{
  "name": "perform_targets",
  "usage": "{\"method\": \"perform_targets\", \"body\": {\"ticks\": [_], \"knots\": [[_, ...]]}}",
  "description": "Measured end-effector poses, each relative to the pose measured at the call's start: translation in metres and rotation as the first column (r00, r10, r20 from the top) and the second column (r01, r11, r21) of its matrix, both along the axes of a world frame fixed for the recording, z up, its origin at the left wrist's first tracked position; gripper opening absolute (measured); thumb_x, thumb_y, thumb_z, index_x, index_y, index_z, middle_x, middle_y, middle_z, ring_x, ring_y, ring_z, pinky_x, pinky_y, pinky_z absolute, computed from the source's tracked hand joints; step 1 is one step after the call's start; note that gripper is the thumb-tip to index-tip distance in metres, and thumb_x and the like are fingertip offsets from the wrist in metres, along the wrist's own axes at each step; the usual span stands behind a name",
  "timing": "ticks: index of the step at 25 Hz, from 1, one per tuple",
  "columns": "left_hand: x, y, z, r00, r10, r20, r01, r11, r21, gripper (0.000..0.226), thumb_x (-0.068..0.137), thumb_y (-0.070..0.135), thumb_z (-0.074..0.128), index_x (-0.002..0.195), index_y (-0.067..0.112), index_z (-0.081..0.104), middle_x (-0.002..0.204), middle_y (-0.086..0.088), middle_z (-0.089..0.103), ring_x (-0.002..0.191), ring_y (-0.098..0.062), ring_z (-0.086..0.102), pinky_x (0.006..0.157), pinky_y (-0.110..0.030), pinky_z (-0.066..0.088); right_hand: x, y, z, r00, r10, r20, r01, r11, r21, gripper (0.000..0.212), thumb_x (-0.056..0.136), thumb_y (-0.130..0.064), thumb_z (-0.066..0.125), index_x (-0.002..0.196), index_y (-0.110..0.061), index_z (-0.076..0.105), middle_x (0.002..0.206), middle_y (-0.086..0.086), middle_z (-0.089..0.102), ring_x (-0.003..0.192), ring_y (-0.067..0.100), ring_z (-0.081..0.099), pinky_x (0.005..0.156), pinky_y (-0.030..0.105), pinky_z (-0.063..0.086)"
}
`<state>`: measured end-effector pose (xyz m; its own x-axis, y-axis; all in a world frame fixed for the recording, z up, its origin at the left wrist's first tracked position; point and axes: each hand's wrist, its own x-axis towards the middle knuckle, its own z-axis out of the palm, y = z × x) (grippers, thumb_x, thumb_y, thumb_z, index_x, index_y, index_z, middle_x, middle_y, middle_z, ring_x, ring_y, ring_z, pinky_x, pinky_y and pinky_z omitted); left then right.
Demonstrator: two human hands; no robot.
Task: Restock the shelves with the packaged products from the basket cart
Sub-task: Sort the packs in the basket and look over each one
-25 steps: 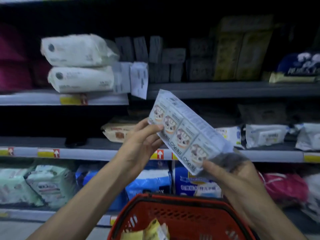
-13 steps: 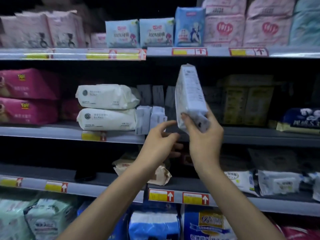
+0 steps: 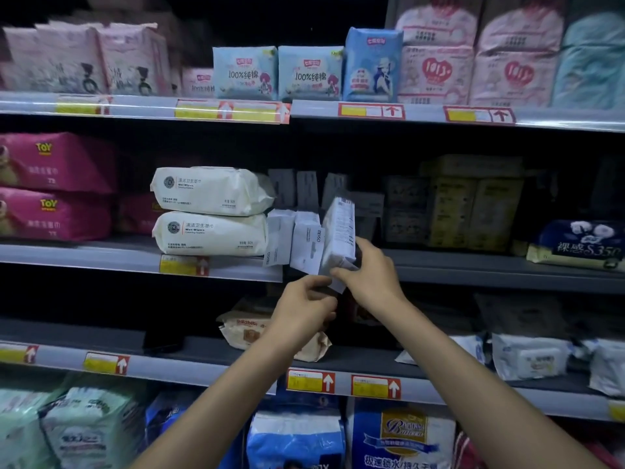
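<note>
I'm looking at a shop aisle, probably the hygiene section given the dim view: tiered grey shelves (image 3: 473, 267) carry yellow price tags (image 3: 310, 381) along their front rails, with sealed wet-wipe packs (image 3: 209, 233) at centre left and pink packets (image 3: 436, 74) at upper right.

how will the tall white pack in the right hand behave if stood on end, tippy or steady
Probably tippy: the white pack is tall, narrow and tilted. Likely light, since the right hand holds it by its bottom end alone. The neighbouring packs lean too, so it may need support.
</note>
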<state>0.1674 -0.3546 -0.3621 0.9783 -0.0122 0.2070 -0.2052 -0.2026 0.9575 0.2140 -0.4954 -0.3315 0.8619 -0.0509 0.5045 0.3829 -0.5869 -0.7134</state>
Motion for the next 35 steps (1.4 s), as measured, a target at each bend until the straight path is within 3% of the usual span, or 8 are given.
{"method": "perform_targets", "body": {"ticks": [6,14,19,23,25,30,33,35], "knots": [[-0.003,0.004,-0.001,1.0,0.026,0.016,-0.026,1.0,0.008,0.039,0.097,0.005,0.063,0.134,0.017,0.062,0.102,-0.008,0.076,0.085,-0.016,0.075,0.058,-0.015,0.052,-0.007,-0.006,0.0,1.0,-0.009,-0.012,0.009,1.0,0.029,0.067,0.077,-0.02,0.084,0.137,-0.032,0.059,0.117,-0.009,0.072,0.103,0.015,0.069,0.083,0.035,0.06],[-0.001,0.001,-0.01,0.995,0.06,0.076,-0.068,0.992,0.111,0.041,0.092,0.012,0.068,0.132,0.025,0.064,0.095,0.006,0.078,0.091,-0.014,0.075,0.082,-0.033,0.059,-0.017,-0.023,-0.007,0.998,-0.038,-0.055,0.036,0.999,-0.025,0.089,0.078,-0.021,0.086,0.154,-0.027,0.041,0.118,-0.003,0.068,0.113,0.019,0.065,0.084,0.033,0.056],[-0.005,0.0,-0.018,0.992,0.065,0.108,-0.083,0.98,0.178,0.042,0.091,0.016,0.072,0.131,0.027,0.065,0.096,0.008,0.077,0.093,-0.009,0.073,0.084,-0.037,0.061,-0.025,-0.036,-0.015,0.997,-0.033,-0.072,0.031,0.999,-0.03,0.096,0.079,-0.027,0.088,0.158,-0.03,0.035,0.134,-0.001,0.064,0.124,0.02,0.06,0.093,0.036,0.055],[-0.016,-0.003,-0.027,0.989,0.023,0.146,-0.062,0.961,0.268,0.043,0.091,0.024,0.075,0.132,0.03,0.063,0.103,0.009,0.072,0.088,-0.006,0.071,0.075,-0.023,0.058,-0.036,-0.049,-0.028,0.993,-0.03,-0.116,0.024,0.998,-0.051,0.098,0.078,-0.03,0.088,0.159,-0.031,0.033,0.135,0.0,0.06,0.124,0.02,0.058,0.097,0.036,0.053],[-0.025,-0.005,-0.038,0.987,-0.017,0.158,-0.039,0.937,0.346,0.046,0.091,0.031,0.074,0.135,0.032,0.061,0.109,0.011,0.069,0.095,-0.005,0.069,0.082,-0.026,0.058,-0.047,-0.06,-0.041,0.989,-0.026,-0.149,0.011,0.995,-0.101,0.099,0.079,-0.031,0.088,0.16,-0.031,0.032,0.14,0.001,0.057,0.127,0.019,0.056,0.1,0.035,0.051],[-0.042,-0.003,-0.073,0.986,-0.113,0.127,0.004,0.761,0.649,0.073,0.085,0.058,0.065,0.152,0.039,0.043,0.15,0.012,0.053,0.135,-0.011,0.052,0.109,-0.041,0.048,-0.08,-0.094,-0.088,0.959,-0.042,-0.28,-0.048,0.951,-0.305,0.106,0.079,-0.043,0.086,0.163,-0.032,0.022,0.158,0.003,0.041,0.14,0.02,0.046,0.102,0.028,0.043],[-0.05,-0.008,-0.104,0.979,-0.185,0.081,0.044,0.588,0.808,0.08,0.09,0.061,0.065,0.159,0.039,0.032,0.161,0.012,0.039,0.145,-0.015,0.043,0.111,-0.038,0.044,-0.096,-0.115,-0.127,0.912,-0.043,-0.408,-0.126,0.918,-0.377,0.111,0.079,-0.044,0.087,0.164,-0.03,0.017,0.161,0.004,0.033,0.14,0.021,0.045,0.097,0.024,0.04],[-0.054,-0.012,-0.129,0.975,-0.22,0.025,0.093,0.51,0.855,0.081,0.091,0.059,0.066,0.161,0.039,0.029,0.163,0.011,0.036,0.147,-0.015,0.04,0.109,-0.037,0.043,-0.105,-0.126,-0.158,0.881,-0.037,-0.472,-0.177,0.898,-0.402,0.114,0.077,-0.043,0.088,0.164,-0.028,0.017,0.16,0.006,0.032,0.144,0.024,0.04,0.109,0.028,0.039]]}}
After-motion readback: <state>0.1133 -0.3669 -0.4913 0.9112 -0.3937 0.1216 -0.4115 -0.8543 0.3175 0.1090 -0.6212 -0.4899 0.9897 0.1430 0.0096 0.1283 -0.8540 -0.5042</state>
